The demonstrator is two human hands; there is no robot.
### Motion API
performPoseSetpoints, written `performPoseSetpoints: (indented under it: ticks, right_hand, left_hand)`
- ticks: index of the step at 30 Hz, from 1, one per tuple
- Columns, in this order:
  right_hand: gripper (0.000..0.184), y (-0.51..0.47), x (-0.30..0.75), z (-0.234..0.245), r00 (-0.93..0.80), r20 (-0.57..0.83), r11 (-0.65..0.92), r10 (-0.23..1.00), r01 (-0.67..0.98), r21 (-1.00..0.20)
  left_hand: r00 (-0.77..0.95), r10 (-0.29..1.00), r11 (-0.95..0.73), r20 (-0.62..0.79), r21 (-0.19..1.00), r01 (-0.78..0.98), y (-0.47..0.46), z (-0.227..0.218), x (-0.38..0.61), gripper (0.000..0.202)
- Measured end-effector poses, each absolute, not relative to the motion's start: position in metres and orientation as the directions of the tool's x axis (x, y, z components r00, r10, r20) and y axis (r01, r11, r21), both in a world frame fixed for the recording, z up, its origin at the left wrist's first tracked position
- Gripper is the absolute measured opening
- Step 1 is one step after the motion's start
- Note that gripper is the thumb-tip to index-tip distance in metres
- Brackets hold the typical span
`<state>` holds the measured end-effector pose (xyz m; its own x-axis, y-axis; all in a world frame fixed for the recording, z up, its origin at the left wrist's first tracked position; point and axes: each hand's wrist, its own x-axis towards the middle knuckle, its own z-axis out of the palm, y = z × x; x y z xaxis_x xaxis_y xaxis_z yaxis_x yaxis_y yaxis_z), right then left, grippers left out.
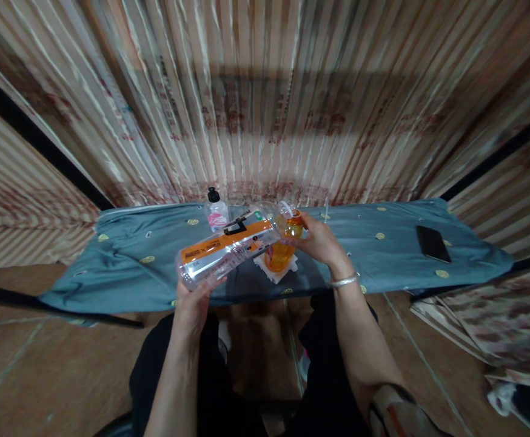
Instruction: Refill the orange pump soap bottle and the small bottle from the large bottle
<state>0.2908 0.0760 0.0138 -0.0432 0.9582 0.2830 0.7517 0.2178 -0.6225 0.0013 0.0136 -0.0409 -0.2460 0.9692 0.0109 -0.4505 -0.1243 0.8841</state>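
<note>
My left hand [194, 303] is closed round the base of a large clear plastic bottle [228, 246] with an orange and silver label. This bottle lies tilted in the air, its neck end up to the right, by the top of a second bottle. That second one, a clear bottle of orange liquid [278, 258], stands on a white tissue [265, 270]. My right hand [318, 240] is closed on the upper part of the orange-liquid bottle; some fingertips are hidden behind it. Whether the two bottle mouths touch, I cannot tell.
A pump bottle [217, 215] with a black top and pink label stands behind the tilted bottle. A dark phone-like slab [432, 244] lies at the right on the blue cloth-covered table [124, 255]. Dark bars and a striped curtain [256, 109] enclose the table.
</note>
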Motion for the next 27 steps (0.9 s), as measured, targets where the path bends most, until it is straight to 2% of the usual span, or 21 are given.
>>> performPoseSetpoints:
  ticks: [3, 6, 12, 18, 23, 27]
  right_hand:
    - [0.068, 0.076, 0.291, 0.012, -0.035, 0.29, 0.218, 0.956, 0.745, -0.63]
    - [0.067, 0.077, 0.292, 0.011, -0.025, 0.29, 0.211, 0.957, 0.747, -0.631]
    - [0.066, 0.077, 0.291, 0.011, -0.029, 0.291, 0.218, 0.956, 0.736, -0.641]
    - [0.065, 0.076, 0.288, 0.011, -0.051, 0.316, 0.246, 0.947, 0.748, -0.616]
    - [0.066, 0.075, 0.288, 0.011, -0.052, 0.301, 0.23, 0.952, 0.769, -0.597]
    - [0.06, 0.074, 0.284, 0.014, -0.057, 0.298, 0.229, 0.953, 0.779, -0.583]
  left_hand:
    - [-0.203, 0.978, -0.13, 0.042, 0.889, -0.44, 0.014, -0.046, 0.005, 0.082]
    - [-0.193, 0.978, -0.157, 0.077, 0.884, -0.44, 0.014, -0.049, 0.009, 0.079]
    - [-0.183, 0.983, -0.104, 0.036, 0.92, -0.379, 0.016, -0.064, 0.006, 0.077]
    - [-0.26, 0.966, -0.095, 0.012, 0.946, -0.309, 0.017, -0.082, 0.004, 0.104]
    - [-0.207, 0.976, 0.001, -0.063, 0.959, -0.283, 0.014, -0.087, 0.008, 0.094]
    - [-0.108, 0.985, 0.085, -0.136, 0.921, -0.38, 0.009, -0.085, 0.018, 0.091]
